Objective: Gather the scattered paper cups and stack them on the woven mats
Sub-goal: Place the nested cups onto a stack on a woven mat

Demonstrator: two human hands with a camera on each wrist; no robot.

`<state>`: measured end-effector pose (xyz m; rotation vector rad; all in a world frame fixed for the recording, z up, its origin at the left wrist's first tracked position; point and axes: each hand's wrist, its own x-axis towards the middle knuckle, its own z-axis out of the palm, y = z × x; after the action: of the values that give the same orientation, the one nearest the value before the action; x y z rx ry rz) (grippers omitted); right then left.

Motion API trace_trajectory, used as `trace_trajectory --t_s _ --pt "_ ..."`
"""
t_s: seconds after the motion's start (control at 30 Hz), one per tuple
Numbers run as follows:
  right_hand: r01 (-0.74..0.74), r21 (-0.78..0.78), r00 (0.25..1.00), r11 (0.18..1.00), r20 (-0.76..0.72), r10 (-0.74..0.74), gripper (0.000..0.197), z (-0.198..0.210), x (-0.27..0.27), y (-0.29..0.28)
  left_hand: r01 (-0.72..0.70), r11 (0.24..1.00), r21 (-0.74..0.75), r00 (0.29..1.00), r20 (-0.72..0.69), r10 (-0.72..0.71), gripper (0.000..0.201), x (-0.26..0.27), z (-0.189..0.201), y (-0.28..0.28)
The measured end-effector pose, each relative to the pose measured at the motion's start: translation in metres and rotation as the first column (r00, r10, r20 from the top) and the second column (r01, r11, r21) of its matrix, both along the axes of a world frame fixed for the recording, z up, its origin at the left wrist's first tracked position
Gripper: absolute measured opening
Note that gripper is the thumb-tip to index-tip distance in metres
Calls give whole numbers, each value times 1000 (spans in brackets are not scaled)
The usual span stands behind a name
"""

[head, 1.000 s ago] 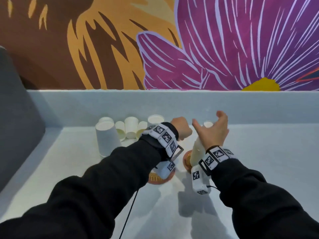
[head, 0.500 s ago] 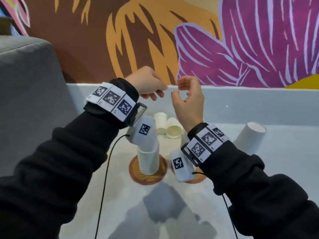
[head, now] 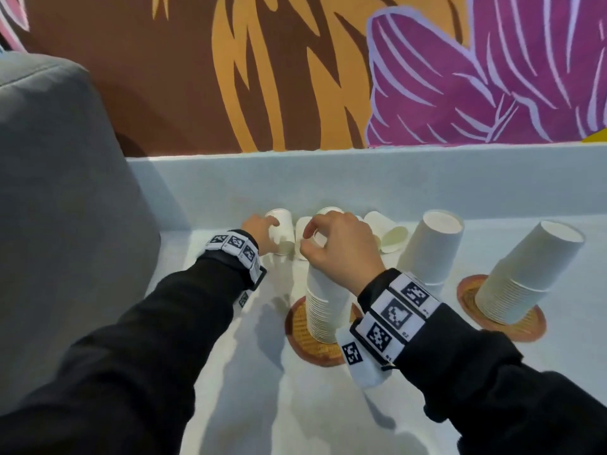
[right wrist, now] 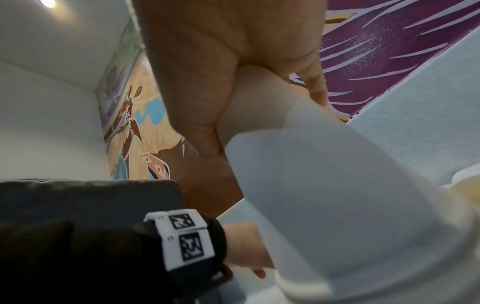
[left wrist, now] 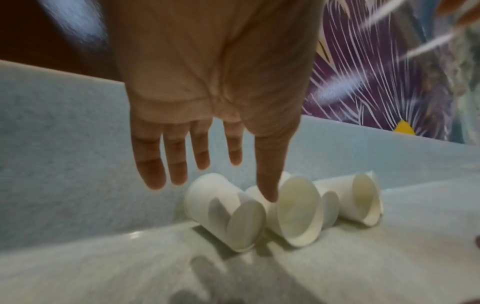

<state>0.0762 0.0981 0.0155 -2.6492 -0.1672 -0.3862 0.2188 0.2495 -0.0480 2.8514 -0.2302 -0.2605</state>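
**Soft overhead light, sharp head view, smeared wrist views**

The room is evenly and fairly brightly lit from above; a ceiling lamp [right wrist: 49,3] glares in the top corner of the right wrist view. On the pale table [head: 328,405] both arms throw soft grey shadows toward the viewer. The head view is crisp, though the wide lens bends the grey cushion [head: 65,192] at the left edge. The left wrist view is smeared by motion (worst along its top and right edges, where the mural [left wrist: 376,72] streaks), and the left hand [left wrist: 213,92] is dim underneath. In the right wrist view the nearest cup [right wrist: 337,195] is a soft, unfocused mass.
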Motion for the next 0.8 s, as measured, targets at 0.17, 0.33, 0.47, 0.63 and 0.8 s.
trace_trajectory --t_s 0.17,0.33,0.47,0.63,0.8 --pt "43 8 999 999 4 -43 22 0 -1 4 129 984 119 992 -2 -130 96 28 -29 -11" --pt "49 23 999 999 -12 -49 22 -1 -1 3 67 985 156 998 -2 -67 57 39 -54 -23" --pt "43 28 999 999 -28 -42 25 -2 -2 2 -108 993 56 992 66 105 28 39 -69 -20" --pt "-26 328 999 944 51 10 48 8 -9 1 -208 957 -201 972 69 226 27 38 -50 -2" --pt "43 513 989 857 98 -108 24 29 16 -24 -73 835 -546 941 240 239 35 26 43 1"
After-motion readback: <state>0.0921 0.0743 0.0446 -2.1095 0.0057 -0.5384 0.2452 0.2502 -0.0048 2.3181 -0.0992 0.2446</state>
